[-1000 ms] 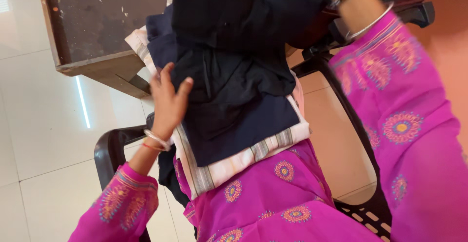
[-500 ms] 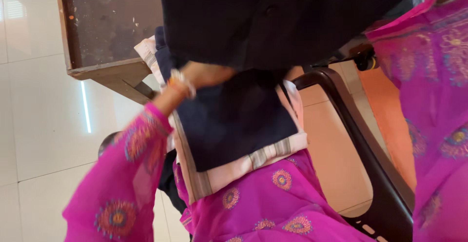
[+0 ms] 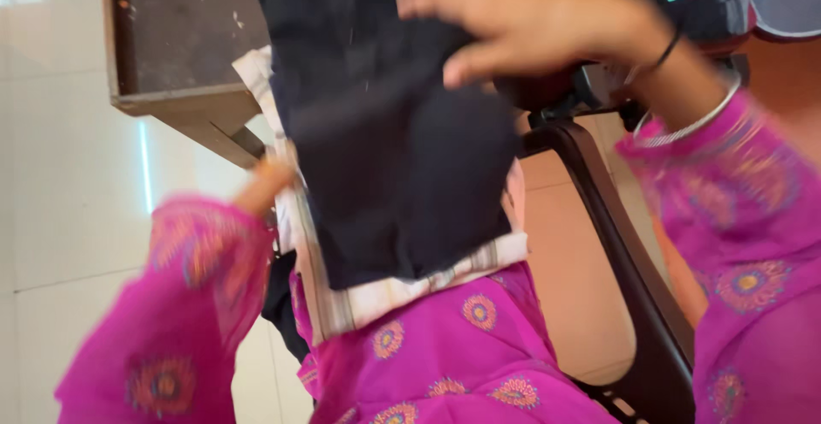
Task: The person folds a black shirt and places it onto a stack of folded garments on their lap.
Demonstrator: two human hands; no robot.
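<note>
The person sits in a black plastic chair (image 3: 616, 244) with a stack of folded cloth on the lap, so that the knees serve as a work surface beside the dark wooden table (image 3: 171, 39).

The largest piece is the dark navy garment (image 3: 393, 133). It hangs and drapes over the stack, its upper part lifted toward the camera and its lower edge lying on the pile, which lets it be spread or laid flat on what is already there. Beneath it lies a pale striped cloth (image 3: 402, 291), folded square, its border showing at the near edge and along the left side; it rests on the magenta embroidered dress (image 3: 462, 364) covering the lap.

The right hand (image 3: 530, 22) rests on top of the navy garment near its upper end, fingers (image 3: 453, 1) stretched out and slightly apart, pressing rather than pinching, as if to hold the fabric down.

The left hand (image 3: 261, 186) is mostly hidden by the blurred magenta sleeve at the left edge of the pile; whether its fingers grip the cloth cannot be told.
</note>
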